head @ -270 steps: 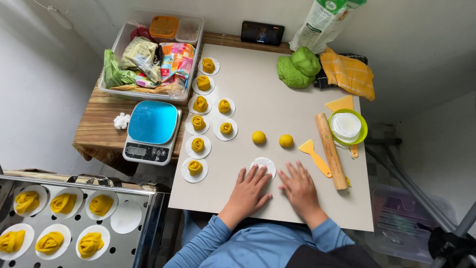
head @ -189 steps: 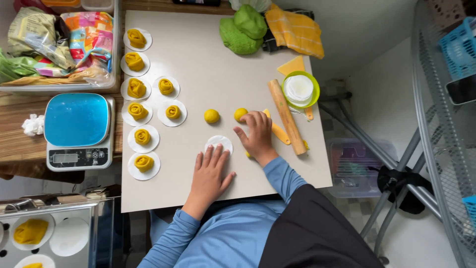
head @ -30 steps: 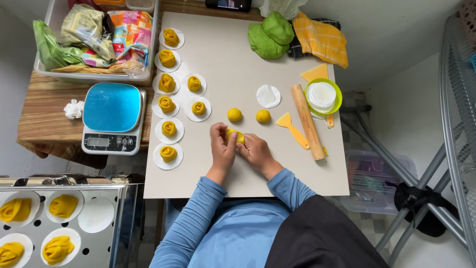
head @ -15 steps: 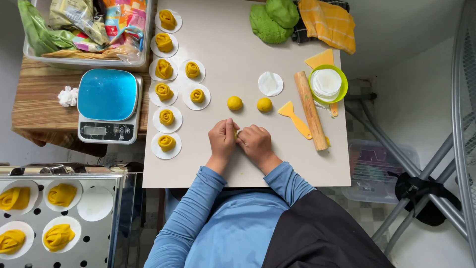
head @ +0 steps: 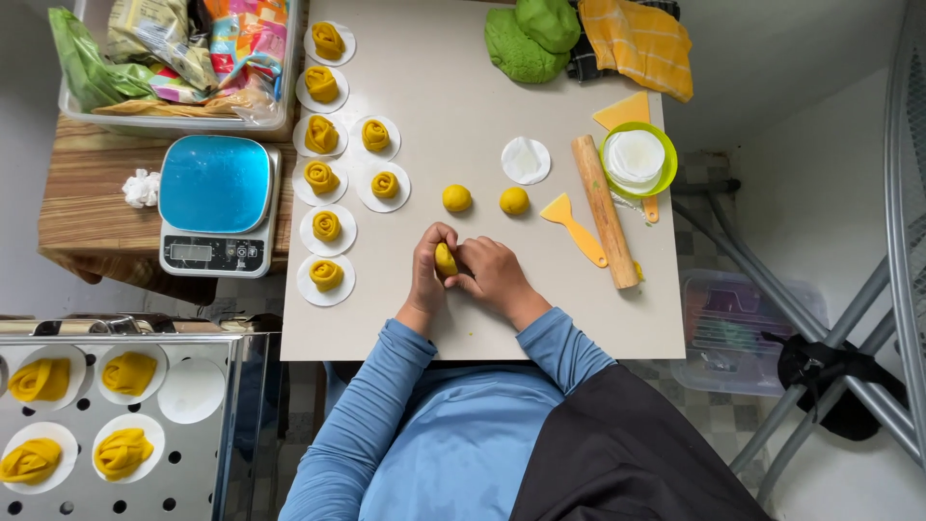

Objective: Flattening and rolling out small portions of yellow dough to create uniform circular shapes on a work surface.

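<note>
My left hand and my right hand meet over the beige board, both closed around a small piece of yellow dough that pokes up between the fingers. Just beyond the hands lie two yellow dough balls. A white paper round lies behind them. To the left, several yellow rolled dough roses sit on white paper rounds in two columns.
A wooden rolling pin, a yellow scraper and a green bowl of paper rounds lie to the right. Green dough and a yellow cloth are at the back. A blue scale and a steamer tray stand left.
Earlier my hands pressed flat on a white round on the board. Now they have come together and hold a yellow dough piece upright between them; the camera has tilted slightly.
</note>
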